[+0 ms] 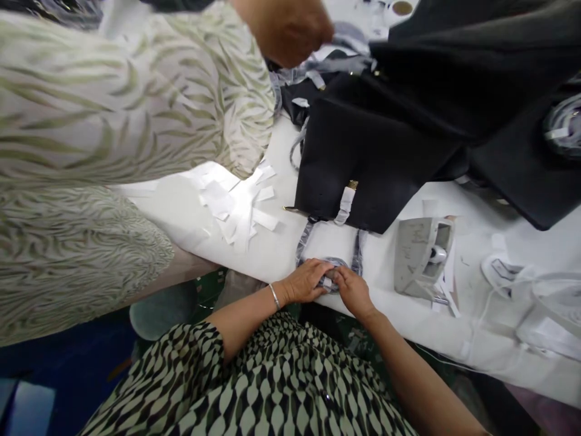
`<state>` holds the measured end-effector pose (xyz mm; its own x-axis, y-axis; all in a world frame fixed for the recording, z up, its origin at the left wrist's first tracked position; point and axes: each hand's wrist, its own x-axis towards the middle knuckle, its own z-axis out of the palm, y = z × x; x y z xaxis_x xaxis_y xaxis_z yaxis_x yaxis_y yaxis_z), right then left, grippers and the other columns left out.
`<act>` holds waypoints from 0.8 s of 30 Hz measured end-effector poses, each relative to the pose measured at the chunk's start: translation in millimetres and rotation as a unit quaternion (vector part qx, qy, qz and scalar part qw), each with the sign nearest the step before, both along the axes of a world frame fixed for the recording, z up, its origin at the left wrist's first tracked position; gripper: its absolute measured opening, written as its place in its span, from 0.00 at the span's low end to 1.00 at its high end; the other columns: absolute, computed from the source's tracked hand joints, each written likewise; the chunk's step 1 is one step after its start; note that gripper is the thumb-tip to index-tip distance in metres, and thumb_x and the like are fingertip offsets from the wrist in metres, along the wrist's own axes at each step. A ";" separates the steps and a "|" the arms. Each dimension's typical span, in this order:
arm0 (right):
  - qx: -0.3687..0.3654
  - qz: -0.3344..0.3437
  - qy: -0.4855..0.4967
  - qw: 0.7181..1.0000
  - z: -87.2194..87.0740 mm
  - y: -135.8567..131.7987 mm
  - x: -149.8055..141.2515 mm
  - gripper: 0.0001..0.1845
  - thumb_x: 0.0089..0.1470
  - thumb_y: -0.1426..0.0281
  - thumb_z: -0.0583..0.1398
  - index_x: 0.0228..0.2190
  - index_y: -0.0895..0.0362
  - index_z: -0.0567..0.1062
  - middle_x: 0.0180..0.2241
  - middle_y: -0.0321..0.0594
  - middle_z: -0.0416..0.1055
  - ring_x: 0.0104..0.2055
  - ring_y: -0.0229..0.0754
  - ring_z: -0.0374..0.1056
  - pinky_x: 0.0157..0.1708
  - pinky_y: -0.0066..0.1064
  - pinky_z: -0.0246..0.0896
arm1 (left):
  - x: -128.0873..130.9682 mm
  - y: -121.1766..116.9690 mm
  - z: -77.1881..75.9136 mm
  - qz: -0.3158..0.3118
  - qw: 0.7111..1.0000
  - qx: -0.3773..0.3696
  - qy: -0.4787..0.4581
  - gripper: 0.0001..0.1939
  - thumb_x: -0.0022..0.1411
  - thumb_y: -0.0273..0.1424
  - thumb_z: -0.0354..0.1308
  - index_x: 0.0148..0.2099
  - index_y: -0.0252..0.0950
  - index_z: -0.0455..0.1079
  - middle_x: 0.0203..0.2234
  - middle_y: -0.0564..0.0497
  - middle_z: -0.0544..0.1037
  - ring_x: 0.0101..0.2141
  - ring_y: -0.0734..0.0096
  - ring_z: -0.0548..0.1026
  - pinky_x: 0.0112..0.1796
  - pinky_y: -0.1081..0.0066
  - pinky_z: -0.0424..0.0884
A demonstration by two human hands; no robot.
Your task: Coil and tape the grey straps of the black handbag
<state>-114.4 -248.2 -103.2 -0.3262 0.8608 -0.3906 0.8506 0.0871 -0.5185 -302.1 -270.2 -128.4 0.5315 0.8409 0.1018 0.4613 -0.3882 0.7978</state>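
Observation:
A black bag lies on the white table, its gold clasp partly covered by white wrapping. From its near edge, straps covered in clear plastic run toward me and meet in a plastic-wrapped coil at the table's front edge. My left hand, with a bracelet on the wrist, is closed over the coil's left side. Its right side is gripped by my right hand, fingers curled in and nearly touching the left ones. The palms and the coil's underside are hidden.
Loose white paper strips lie to the left, beside a co-worker's patterned sleeve. On the right stand a grey holder with a white roll and a white cord. More black bags are piled at the back right.

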 end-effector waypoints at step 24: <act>-0.003 -0.102 0.139 0.985 2.4 -8.3 -6.5 0.17 0.56 0.61 0.49 0.33 0.55 0.75 0.34 0.42 0.75 0.38 0.45 0.69 0.41 0.37 0.61 | 5.6 -14.1 -4.3 -0.030 0.994 0.071 0.083 0.05 0.62 0.29 0.54 0.39 0.34 0.69 0.33 0.48 0.74 0.38 0.66 0.67 0.46 0.63 0.62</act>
<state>-121.0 -256.5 -100.8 -0.2413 0.9175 -0.3162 0.6744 -0.0758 -0.7345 -296.5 -284.3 -132.6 0.5999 0.7905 0.1233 0.5549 -0.5222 0.6476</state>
